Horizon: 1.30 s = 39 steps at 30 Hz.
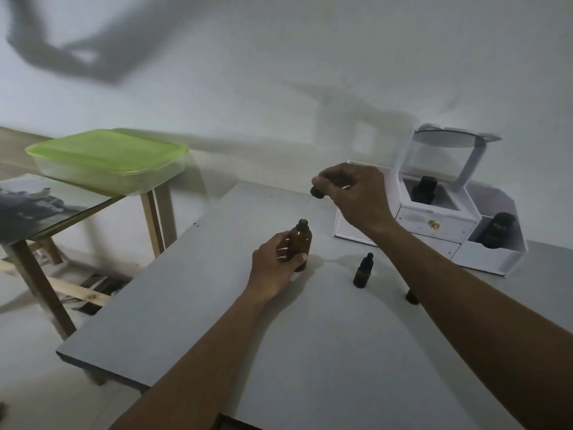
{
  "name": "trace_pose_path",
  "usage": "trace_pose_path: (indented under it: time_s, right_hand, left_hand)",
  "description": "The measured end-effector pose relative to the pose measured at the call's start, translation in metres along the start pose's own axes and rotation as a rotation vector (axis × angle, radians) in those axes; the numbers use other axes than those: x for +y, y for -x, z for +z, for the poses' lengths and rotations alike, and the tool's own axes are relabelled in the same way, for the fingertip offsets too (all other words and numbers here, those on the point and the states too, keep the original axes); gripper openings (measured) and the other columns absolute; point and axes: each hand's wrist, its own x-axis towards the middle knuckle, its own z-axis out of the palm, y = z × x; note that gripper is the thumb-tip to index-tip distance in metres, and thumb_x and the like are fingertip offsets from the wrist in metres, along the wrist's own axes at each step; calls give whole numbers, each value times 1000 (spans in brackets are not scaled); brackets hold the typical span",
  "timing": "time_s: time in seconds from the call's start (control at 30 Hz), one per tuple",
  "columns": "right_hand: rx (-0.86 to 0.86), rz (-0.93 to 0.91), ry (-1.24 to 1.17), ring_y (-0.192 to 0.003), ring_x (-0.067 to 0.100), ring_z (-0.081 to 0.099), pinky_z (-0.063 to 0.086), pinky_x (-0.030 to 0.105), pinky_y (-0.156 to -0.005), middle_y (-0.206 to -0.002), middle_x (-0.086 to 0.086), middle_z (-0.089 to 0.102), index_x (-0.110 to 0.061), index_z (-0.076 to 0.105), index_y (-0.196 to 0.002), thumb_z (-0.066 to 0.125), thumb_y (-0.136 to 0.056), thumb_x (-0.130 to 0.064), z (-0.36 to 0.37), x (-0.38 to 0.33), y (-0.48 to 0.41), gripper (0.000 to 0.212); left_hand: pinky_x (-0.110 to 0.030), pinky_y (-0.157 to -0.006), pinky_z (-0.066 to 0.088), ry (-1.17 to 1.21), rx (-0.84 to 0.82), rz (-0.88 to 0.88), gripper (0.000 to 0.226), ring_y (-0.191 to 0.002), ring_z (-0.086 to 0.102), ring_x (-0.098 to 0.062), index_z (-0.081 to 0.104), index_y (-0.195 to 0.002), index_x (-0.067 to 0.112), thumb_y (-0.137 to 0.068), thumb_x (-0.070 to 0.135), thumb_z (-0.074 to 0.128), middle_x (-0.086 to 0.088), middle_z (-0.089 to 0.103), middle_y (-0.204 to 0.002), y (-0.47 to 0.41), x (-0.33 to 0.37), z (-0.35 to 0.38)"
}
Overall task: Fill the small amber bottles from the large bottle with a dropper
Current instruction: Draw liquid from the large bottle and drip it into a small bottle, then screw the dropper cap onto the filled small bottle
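Left hand (273, 268) wraps large round amber glass bottle (299, 245), uncapped, upright on grey tabletop (217, 305) | right hand (353, 193), at bottle's 1 o'clock, pinches small black piece (317, 192), probably dropper bulb | small black-capped amber bottle (363, 271) standing at 4 o'clock

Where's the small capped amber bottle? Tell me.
Head view: the small bottle stands on the grey table, right of the large bottle in the left hand.

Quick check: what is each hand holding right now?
Left hand: grips the large amber bottle.
Right hand: pinches a small black cap.
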Motion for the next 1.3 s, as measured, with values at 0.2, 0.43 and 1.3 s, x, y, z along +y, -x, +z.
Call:
trace_pose_path:
  time_s: [0.2,0.43,1.3]
  right_hand:
    - [-129,28,94,-69,1,71,53,7,-66,-83,-2,78,-12,79,-94,78,-85,-27,26,23,12,17]
    - [-133,72,83,-74,7,71,49,3,-69,-90,3,78,-11,78,-97,77,-86,-24,41,36,27,17]
    - [-551,347,646,-114,7,53,45,29,-100,-122,-16,63,-40,68,-111,60,-76,3,-256,114,214,56]
  left_hand:
    - [-17,-88,46,-24,-1,-5,57,-99,63,-9,55,-133,22,-81,25,78,4,67,-119,2,3,0]
    - [-34,-101,49,-64,-14,-7,57,-109,65,-19,54,-135,21,-83,27,77,0,66,-126,2,5,-1]
    - [-35,-73,59,60,-316,-50,19,-81,68,-17,67,-93,27,-79,29,80,4,70,-87,109,90,160]
